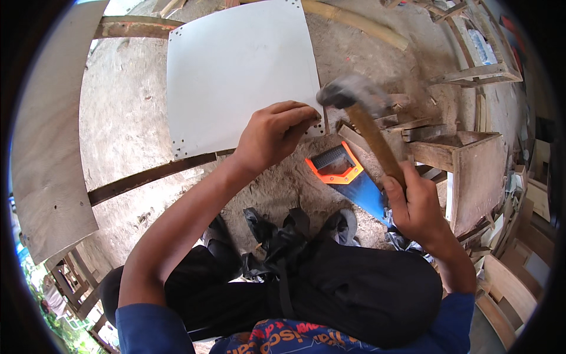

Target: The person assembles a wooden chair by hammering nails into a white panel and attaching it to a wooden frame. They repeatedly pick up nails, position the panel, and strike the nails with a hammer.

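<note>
My right hand (415,206) is wrapped round the wooden handle of a hammer (374,138), its head raised and smeared by motion. A white board (242,71) lies in front of me, with small dark dots clustered near its corners. At its near right corner rests my left hand (274,133), thumb and fingers pinched together. Whatever they hold is too small to make out. The hammer head hangs just right of those fingertips, apart from them. Between my hands and knees lies a handsaw (359,186) with an orange and black handle and a blue blade.
A brown plywood sheet (56,130) stands at the far left. Wooden box frames (480,171) and scrap pieces crowd the right side. A bamboo pole (359,22) lies at the back. Black plastic (277,236) sits by my feet on the dusty floor.
</note>
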Tool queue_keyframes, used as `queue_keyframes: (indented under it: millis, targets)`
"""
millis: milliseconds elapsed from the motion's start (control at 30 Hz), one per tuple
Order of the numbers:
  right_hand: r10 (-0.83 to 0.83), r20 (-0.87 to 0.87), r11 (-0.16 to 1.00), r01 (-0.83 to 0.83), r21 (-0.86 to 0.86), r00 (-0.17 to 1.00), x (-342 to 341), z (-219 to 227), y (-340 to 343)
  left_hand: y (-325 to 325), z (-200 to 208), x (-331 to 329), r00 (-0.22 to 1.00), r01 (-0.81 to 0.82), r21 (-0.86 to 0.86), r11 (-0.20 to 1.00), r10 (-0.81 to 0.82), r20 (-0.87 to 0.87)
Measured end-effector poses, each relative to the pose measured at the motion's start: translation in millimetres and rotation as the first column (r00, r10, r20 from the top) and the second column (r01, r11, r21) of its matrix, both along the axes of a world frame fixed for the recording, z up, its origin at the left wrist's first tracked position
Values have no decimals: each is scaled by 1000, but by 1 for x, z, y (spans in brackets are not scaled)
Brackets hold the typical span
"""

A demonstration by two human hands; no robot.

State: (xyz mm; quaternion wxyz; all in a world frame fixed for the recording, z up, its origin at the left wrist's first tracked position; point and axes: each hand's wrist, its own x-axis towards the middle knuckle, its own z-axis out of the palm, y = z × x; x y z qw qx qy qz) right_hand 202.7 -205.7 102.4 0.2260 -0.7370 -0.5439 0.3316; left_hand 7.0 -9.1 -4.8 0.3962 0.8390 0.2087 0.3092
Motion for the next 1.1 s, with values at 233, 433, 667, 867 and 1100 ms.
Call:
queue_keyframes:
  millis: [233, 433, 667, 867, 1100]
  targets:
    - [52, 22, 998, -52, 25, 998, -5, -6, -3, 0, 1, -2, 999, -5, -5, 1000, 5, -34]
    - [26, 4, 1000, -26, 10, 1000, -9, -8, -6, 1, 0, -1, 1000, -10, 8, 1000, 10, -11]
    - [38, 29, 997, -40, 61, 999, -10, -16, -11, 1, 3, -3, 997, -1, 7, 1000, 1, -72]
    - [41, 59, 995, -47, 92, 997, -14, -14, -9, 1, 5, -3, 993, -13, 37, 999, 18, -115]
    - [1, -26, 1000, -1, 15, 1000, -16, -10, -7, 2, -4, 0, 1000, -6, 18, 1000, 6, -30]
